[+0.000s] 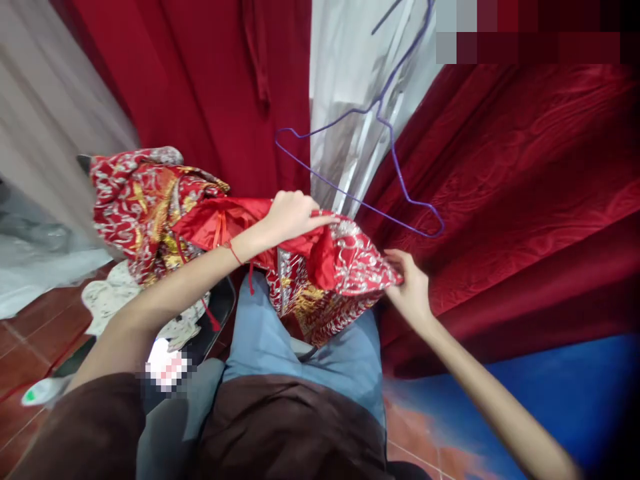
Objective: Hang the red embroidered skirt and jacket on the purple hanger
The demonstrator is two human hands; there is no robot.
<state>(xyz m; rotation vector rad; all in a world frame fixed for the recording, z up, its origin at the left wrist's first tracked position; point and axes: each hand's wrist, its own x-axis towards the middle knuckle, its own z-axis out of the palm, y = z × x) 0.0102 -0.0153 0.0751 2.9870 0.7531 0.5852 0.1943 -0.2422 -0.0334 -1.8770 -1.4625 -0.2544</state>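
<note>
A red garment (350, 267) with silver and gold embroidery and a shiny red lining is stretched out sideways above my lap. My left hand (293, 215) lies over its upper edge, fingers closed on the cloth, index finger pointing along the edge. At the garment's right-hand corner, my right hand (411, 285) pinches the fabric between thumb and fingers. Thin red ties dangle below the cloth. More red and gold embroidered fabric (135, 213) is bunched to the left; whether it belongs to the same garment I cannot tell. A bare purple hanger (345, 190) hangs just beyond my hands.
Dark red curtains (525, 187) hang on the right, with another red curtain (200, 87) in front. White cloth (115, 293) lies on a dark seat at left. A blue surface (565, 393) covers part of the tiled floor (45, 333) at lower right.
</note>
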